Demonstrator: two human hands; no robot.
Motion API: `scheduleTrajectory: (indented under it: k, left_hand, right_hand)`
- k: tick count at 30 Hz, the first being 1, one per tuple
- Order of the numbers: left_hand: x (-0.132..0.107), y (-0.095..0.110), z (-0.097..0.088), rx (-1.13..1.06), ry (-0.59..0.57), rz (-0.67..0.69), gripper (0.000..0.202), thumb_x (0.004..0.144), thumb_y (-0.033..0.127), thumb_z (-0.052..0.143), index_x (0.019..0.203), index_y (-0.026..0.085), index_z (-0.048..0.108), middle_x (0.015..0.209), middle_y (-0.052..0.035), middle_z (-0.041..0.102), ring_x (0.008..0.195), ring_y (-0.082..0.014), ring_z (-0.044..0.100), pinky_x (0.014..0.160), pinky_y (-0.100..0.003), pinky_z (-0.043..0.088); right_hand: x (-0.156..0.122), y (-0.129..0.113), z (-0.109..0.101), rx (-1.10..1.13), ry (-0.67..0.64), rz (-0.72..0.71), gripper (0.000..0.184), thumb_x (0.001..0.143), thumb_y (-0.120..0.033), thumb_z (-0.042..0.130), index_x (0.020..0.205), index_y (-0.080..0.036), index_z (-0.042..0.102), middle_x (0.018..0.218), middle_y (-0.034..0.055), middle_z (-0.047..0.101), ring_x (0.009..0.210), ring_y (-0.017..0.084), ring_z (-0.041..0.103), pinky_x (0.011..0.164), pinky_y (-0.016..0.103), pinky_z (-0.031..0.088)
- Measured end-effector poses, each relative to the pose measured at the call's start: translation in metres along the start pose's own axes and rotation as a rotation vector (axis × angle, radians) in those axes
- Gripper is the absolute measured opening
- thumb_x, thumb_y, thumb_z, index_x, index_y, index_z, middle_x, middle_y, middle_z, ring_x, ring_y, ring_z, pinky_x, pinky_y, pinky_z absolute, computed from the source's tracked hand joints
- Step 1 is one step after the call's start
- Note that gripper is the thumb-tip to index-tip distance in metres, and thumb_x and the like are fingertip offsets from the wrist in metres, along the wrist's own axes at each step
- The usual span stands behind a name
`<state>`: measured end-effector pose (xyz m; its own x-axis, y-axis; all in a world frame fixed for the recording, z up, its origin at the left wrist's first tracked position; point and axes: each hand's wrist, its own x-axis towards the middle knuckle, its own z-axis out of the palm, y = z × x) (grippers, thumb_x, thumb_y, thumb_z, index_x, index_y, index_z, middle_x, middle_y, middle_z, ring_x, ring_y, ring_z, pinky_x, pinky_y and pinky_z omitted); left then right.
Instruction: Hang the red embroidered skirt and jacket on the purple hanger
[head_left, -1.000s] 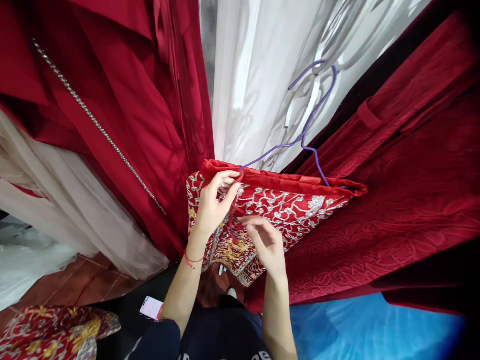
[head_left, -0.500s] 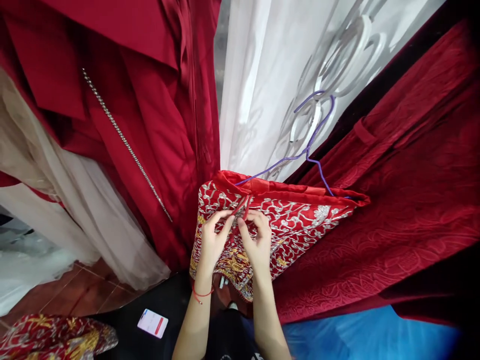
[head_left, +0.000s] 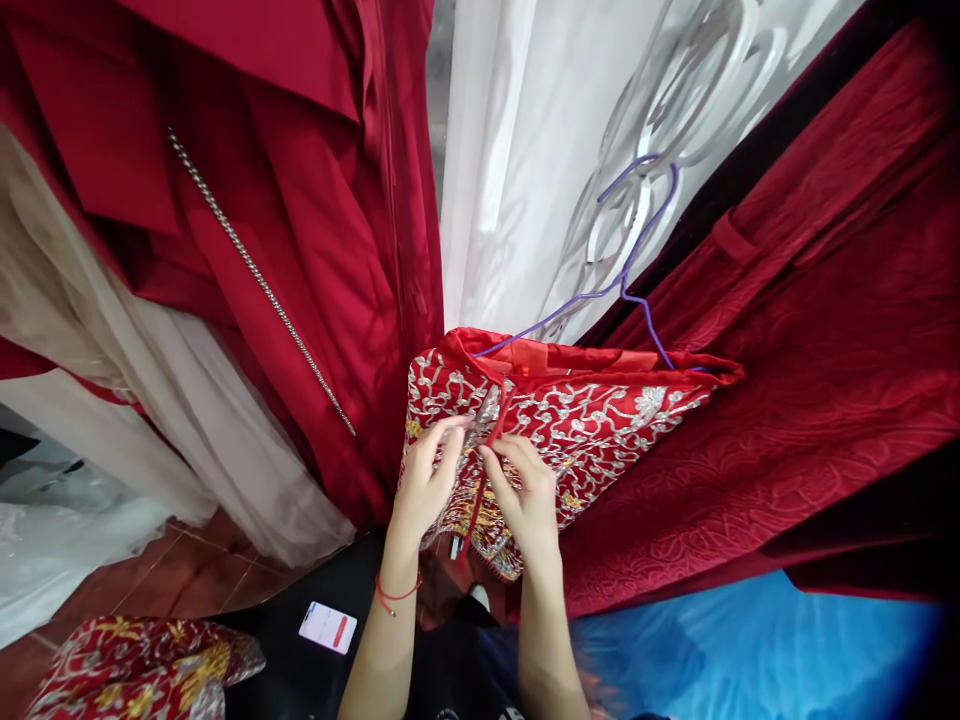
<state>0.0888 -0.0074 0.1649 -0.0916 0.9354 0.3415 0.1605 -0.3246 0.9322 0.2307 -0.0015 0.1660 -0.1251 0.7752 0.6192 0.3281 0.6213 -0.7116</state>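
Observation:
A red skirt (head_left: 600,420) with silver and gold embroidery hangs in front of me, a purple wire hanger (head_left: 628,270) reaching into its satin waistband. From the waistband a thin red cord (head_left: 480,500) runs down the front past my fingers. My right hand (head_left: 529,490) is closed, thumb and forefinger pinching the cord. Just left of it, my left hand (head_left: 429,480) is closed too, with its thumb and forefinger together at the embroidered cloth near the waist opening. What those left fingertips grip is too small to make out.
Plain red drapes (head_left: 300,200) with a beaded trim hang at left, patterned red cloth (head_left: 810,430) at right. Behind is a white curtain (head_left: 484,180) beside white ring-shaped metalwork (head_left: 697,90). Below lie a phone (head_left: 328,627) on a black surface, another embroidered piece (head_left: 142,670) and blue cloth (head_left: 690,650).
The cord, looped between both hands before, now hangs down in a long straight strand. My hands have moved slightly apart, the right one shifting a little to the right.

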Motion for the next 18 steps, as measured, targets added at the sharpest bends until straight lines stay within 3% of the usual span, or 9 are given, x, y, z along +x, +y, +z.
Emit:
scheduleTrajectory:
  k: [3,6,8,10,14,18]
  left_hand:
    - [0.003,0.014,0.008,-0.075,-0.044,0.037,0.028,0.093,0.035,0.060,0.116,0.021,0.065,0.118,-0.0086,0.071,0.114,-0.0219,0.066,0.100,-0.033,0.050]
    - [0.010,0.020,0.017,-0.125,-0.015,0.067,0.023,0.090,0.034,0.064,0.108,0.020,0.065,0.099,-0.0062,0.073,0.092,-0.0185,0.072,0.086,-0.029,0.056]
    - [0.015,0.019,0.018,-0.134,0.011,0.074,0.019,0.089,0.033,0.065,0.102,0.019,0.064,0.092,-0.0043,0.071,0.077,-0.0148,0.070,0.075,-0.026,0.057]
    - [0.018,0.015,0.016,-0.131,0.015,0.073,0.018,0.087,0.032,0.066,0.100,0.019,0.063,0.089,-0.0024,0.069,0.068,-0.0116,0.066,0.067,-0.023,0.054]
    - [0.019,0.005,0.013,-0.200,0.000,0.051,0.019,0.086,0.031,0.068,0.102,0.020,0.064,0.081,0.0014,0.063,0.064,-0.0090,0.062,0.060,-0.020,0.051]
    - [0.014,0.003,0.019,-0.411,-0.025,-0.046,0.022,0.081,0.033,0.072,0.098,0.021,0.065,0.073,0.0049,0.056,0.053,-0.0062,0.054,0.052,-0.019,0.046]
  right_hand:
    - [-0.009,-0.007,-0.004,0.030,-0.145,0.031,0.017,0.097,-0.024,0.054,0.099,-0.022,0.071,0.094,0.0055,0.069,0.088,0.018,0.065,0.081,0.030,0.050]
    - [-0.019,-0.014,-0.009,-0.016,-0.281,0.064,0.020,0.098,-0.025,0.053,0.091,-0.022,0.071,0.086,0.0041,0.068,0.079,0.017,0.064,0.076,0.029,0.049]
    - [-0.025,-0.019,-0.014,-0.052,-0.309,0.078,0.019,0.098,-0.025,0.054,0.090,-0.022,0.070,0.085,0.0035,0.068,0.077,0.017,0.064,0.075,0.029,0.048]
    - [-0.031,-0.025,-0.020,-0.050,-0.307,0.089,0.016,0.098,-0.024,0.052,0.101,-0.023,0.068,0.088,0.0032,0.068,0.079,0.016,0.064,0.077,0.028,0.048]
    - [-0.030,-0.034,-0.028,0.075,-0.148,0.107,0.026,0.097,-0.021,0.053,0.123,-0.025,0.054,0.083,-0.0012,0.064,0.073,0.013,0.063,0.074,0.026,0.050]
    - [-0.002,-0.034,-0.027,0.255,0.138,0.055,0.006,0.092,-0.023,0.062,0.098,-0.024,0.061,0.072,-0.0041,0.063,0.064,0.011,0.062,0.066,0.024,0.050]
